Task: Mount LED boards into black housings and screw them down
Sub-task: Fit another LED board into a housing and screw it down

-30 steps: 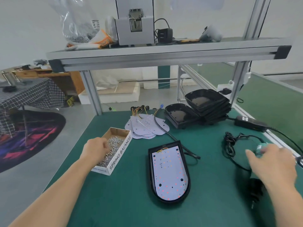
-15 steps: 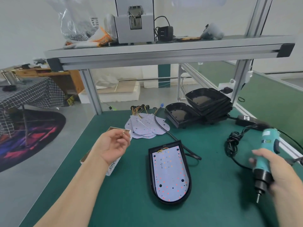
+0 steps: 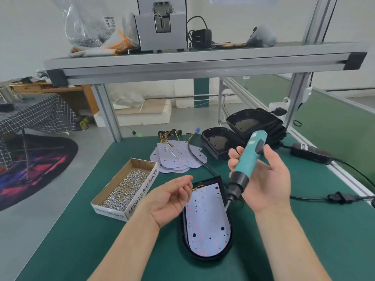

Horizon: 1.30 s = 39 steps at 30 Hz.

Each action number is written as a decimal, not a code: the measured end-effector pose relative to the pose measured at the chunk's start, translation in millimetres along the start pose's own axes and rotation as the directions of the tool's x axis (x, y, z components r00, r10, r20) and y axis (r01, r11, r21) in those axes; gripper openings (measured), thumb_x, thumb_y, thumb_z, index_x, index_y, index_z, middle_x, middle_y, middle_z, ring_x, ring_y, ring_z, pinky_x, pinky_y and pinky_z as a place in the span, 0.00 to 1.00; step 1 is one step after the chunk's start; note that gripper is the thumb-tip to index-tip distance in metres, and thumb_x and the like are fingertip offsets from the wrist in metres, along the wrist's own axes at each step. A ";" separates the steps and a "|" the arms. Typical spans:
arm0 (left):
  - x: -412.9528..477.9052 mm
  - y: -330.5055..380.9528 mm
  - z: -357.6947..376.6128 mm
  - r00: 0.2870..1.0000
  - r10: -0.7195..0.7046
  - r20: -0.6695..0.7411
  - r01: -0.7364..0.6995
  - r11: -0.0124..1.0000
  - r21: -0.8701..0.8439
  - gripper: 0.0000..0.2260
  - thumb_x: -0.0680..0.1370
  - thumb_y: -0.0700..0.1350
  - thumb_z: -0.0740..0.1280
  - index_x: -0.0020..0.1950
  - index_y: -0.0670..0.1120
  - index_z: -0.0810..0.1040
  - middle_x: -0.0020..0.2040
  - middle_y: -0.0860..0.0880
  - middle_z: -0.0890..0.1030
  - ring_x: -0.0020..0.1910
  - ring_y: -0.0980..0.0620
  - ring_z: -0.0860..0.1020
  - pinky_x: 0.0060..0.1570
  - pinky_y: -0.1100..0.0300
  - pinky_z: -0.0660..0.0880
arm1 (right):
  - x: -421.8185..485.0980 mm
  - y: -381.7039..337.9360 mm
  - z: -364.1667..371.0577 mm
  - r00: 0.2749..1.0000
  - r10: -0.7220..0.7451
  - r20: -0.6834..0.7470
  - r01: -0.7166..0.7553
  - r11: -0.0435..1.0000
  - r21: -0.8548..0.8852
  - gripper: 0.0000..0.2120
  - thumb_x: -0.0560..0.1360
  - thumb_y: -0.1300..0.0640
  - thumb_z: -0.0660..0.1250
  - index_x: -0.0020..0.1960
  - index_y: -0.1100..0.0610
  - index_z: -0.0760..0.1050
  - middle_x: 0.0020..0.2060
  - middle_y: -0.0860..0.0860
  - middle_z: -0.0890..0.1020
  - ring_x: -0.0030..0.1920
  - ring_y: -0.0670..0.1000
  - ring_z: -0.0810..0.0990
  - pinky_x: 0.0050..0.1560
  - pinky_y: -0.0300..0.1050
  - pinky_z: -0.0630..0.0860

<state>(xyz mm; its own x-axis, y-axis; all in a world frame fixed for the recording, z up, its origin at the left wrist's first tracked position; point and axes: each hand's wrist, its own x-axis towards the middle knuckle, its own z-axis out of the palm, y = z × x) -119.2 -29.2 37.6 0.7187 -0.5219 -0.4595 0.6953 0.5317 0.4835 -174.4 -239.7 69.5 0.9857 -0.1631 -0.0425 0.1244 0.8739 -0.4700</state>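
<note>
Green mat (image 3: 81,230) over the work table, with a grey metal shelf (image 3: 203,59) above on silver posts. Off to the left, grey floor, a round dark rug (image 3: 30,167) and a checked cloth (image 3: 36,114) over a table.

On the mat: a cardboard box (image 3: 142,191) of small silver screws (image 3: 125,187), a pile of loose boards (image 3: 176,157) with wires, and a stack of empty housings (image 3: 257,122) at the back.

Near the front, one LED board (image 3: 207,224) lying inside a black housing (image 3: 184,230).

Right hand (image 3: 267,179) wrapped round a blue-green screwdriver (image 3: 249,157), tip tilted down by the board's right edge.

Left hand (image 3: 170,197) palm up over the housing's top left, fingers curled. Cannot tell if anything sits between the fingertips.
</note>
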 end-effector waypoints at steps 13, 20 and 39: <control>-0.6 -17.1 13.2 1.000 -0.002 0.029 0.000 0.999 0.049 0.04 0.67 0.31 0.71 0.39 0.35 0.84 0.38 0.40 0.79 0.32 0.50 0.78 0.25 0.67 0.75 | 24.6 15.0 -1.2 1.000 -0.012 -0.003 0.012 0.995 0.094 0.13 0.73 0.45 0.68 0.50 0.54 0.78 0.32 0.46 0.71 0.29 0.44 0.68 0.26 0.34 0.62; -4.6 -18.8 14.8 0.997 -0.023 0.077 0.021 0.999 0.025 0.05 0.67 0.30 0.70 0.40 0.35 0.84 0.39 0.39 0.79 0.32 0.49 0.78 0.26 0.67 0.76 | 34.6 13.8 23.6 0.938 -0.280 -0.204 0.241 0.951 -0.195 0.08 0.75 0.54 0.72 0.49 0.56 0.77 0.32 0.49 0.77 0.30 0.45 0.74 0.29 0.36 0.71; -2.7 -27.9 19.2 0.964 0.265 -0.026 -0.259 0.956 0.138 0.06 0.64 0.31 0.72 0.39 0.38 0.83 0.37 0.42 0.80 0.31 0.52 0.79 0.31 0.66 0.78 | 32.7 20.5 42.7 0.719 -0.611 -0.332 0.519 0.789 -0.328 0.09 0.74 0.57 0.75 0.47 0.54 0.74 0.27 0.46 0.77 0.28 0.46 0.75 0.33 0.39 0.75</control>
<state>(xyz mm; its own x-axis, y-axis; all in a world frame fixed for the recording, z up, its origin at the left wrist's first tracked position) -140.7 -55.5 39.7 0.8772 -0.3445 -0.3343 0.4773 0.5518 0.6839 -134.7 -207.6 96.1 0.5949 -0.8029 -0.0363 0.5721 0.4548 -0.6826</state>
